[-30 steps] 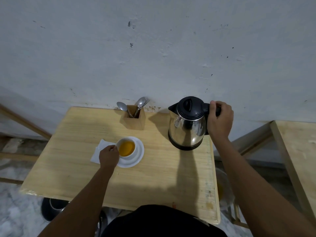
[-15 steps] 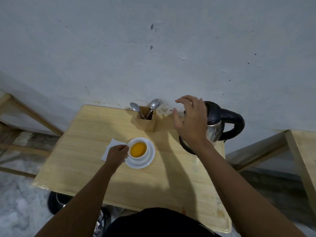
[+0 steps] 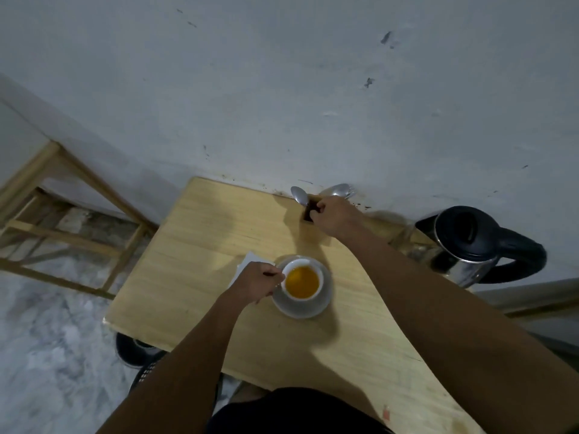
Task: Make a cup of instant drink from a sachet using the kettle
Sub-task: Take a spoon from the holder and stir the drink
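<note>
A scuffed grey wall backs a small wooden table [image 3: 200, 261] pushed up against it, with a bare wooden frame [image 3: 62, 214] well off to the left. The right hand [image 3: 333, 216] reaches into the wooden cutlery holder [image 3: 308, 214] at the wall edge, its fingers closed in among the handles, though which piece they pinch cannot be told; one spoon [image 3: 299, 195] stands just left of the hand and more cutlery heads [image 3: 340, 189] show just beyond it. The left hand [image 3: 258, 281] is curled against the near-left side of the white cup [image 3: 302, 281], steadying it on its saucer [image 3: 322, 300]; the cup holds orange-yellow liquid, and a white napkin [image 3: 247, 266] pokes out behind that hand. The steel kettle [image 3: 463, 245] stands well right of the right hand, near the table's right edge.

The step looks like fetching a spoon to stir. It should be lifted straight up, since the holder sits tight against the wall. Open tabletop lies between holder and cup, giving a clear path back. The left hand's hold matters: the cup is full and would slop if nudged.
</note>
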Demonstrator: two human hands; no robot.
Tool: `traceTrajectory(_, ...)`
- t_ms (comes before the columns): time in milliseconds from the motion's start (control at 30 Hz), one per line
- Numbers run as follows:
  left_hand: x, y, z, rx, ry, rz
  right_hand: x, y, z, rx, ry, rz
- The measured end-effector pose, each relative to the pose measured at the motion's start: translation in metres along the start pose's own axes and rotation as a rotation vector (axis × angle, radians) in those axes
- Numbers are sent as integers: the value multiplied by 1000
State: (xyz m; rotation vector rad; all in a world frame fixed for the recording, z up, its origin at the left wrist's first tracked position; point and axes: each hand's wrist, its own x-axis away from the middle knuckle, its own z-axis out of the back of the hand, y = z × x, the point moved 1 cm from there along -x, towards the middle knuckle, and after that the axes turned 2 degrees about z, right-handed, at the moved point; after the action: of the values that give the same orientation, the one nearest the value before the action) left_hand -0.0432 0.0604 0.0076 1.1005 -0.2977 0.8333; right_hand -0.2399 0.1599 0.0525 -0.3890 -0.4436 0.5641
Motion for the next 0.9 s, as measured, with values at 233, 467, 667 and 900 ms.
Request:
traceTrajectory(233, -14, -13, 9, -5, -79, -25, -25, -16, -22, 153, 71, -92)
traceTrajectory(467, -16, -13, 6, 0, -81, -48, -30, -23, -29, 183, 199, -97)
traceTrajectory(667, -13, -14, 3, 31, -51, -68, -3, -20, -6, -16, 540, -24)
traceTrajectory(900, -13, -16, -4, 86, 3, -30, 64, -16, 29, -368, 674, 115)
